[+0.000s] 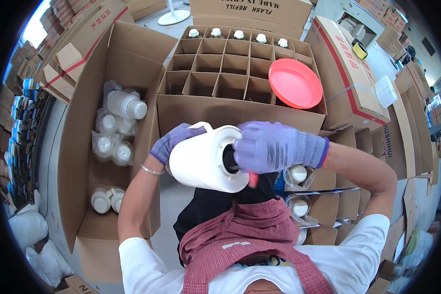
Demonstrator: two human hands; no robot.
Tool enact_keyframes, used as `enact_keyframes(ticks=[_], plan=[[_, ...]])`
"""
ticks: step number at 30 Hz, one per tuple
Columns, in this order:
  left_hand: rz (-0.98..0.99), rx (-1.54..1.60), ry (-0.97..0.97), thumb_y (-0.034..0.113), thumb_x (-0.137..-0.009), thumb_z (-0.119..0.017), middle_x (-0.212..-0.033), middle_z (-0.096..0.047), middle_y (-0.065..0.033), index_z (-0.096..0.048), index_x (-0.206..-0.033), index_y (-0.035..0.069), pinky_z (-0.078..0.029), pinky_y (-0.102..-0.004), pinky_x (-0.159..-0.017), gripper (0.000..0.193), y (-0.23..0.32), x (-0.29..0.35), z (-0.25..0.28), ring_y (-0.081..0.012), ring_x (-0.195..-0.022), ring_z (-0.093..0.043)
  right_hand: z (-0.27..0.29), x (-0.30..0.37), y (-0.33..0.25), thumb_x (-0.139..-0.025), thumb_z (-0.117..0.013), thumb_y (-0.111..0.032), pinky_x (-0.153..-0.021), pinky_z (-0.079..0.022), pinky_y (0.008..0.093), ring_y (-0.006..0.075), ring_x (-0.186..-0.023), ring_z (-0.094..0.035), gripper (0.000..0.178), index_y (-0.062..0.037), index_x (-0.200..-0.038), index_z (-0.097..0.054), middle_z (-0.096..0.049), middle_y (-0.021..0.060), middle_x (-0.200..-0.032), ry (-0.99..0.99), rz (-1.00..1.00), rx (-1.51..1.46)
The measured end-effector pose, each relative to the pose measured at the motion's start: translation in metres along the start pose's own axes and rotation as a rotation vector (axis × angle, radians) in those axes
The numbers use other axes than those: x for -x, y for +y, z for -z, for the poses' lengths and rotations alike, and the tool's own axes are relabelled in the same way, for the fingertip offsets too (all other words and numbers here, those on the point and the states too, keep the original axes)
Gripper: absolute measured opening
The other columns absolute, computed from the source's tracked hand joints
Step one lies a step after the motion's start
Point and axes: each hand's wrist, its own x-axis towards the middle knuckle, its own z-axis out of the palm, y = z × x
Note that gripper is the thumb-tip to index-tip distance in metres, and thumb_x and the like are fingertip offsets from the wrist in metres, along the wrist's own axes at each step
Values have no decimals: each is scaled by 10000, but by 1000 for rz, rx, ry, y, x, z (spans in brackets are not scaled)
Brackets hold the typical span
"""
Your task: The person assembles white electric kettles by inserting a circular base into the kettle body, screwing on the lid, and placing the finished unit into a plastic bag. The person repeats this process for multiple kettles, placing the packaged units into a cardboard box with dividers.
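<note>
A white cylindrical flask body (203, 159) lies on its side in front of my chest, its open dark end facing right. My left hand (172, 141), in a purple glove, grips its far left end near the white handle. My right hand (275, 147), also gloved in purple, is pressed against the open end with fingers reaching into it; a small red piece (253, 179) shows below that hand. Whether the right hand holds that piece I cannot tell.
Ahead stands a cardboard box with a divider grid (220, 73), its back row filled with silver-capped inserts (238, 34); a coral-red plastic disc (295, 83) lies on its right side. A large open carton (90, 147) at left holds bagged white flasks (125, 105). More bagged flasks (298, 174) sit at right.
</note>
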Motion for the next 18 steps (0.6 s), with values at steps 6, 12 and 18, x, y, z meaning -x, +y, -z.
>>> enact_keyframes(ticks=[6,12,18], plan=[[-230,-92,454,334,-1045,-478,-956,-731,-91,-676,-1139,-1,-552,-295,-761,401,-39,65,-76,-144,-880,-695,-46,21,9,-935,-672,-251,-644,-472,297,100,-714,-564,221,-34,-925,-628,-605,16,-751,441,-906,-1091],[-384,65,323,199,-933,-701,-1453,-496,-108,-394,-1497,10,-319,-319,-1152,670,-104,117,-170,-210,-1359,-446,-67,53,53,-939,-673,-220,-666,-466,267,70,-727,-562,172,-49,-933,-650,-628,-10,-795,379,-1030,-1091],[-219,-39,609,227,-1020,-582,-1173,-691,-37,-672,-1233,9,-473,-297,-1005,318,-108,133,20,-140,-1108,-618,-120,152,209,-936,-664,-338,-673,-517,395,227,-742,-631,302,-44,-940,-597,-635,112,-853,422,-1341,-161]])
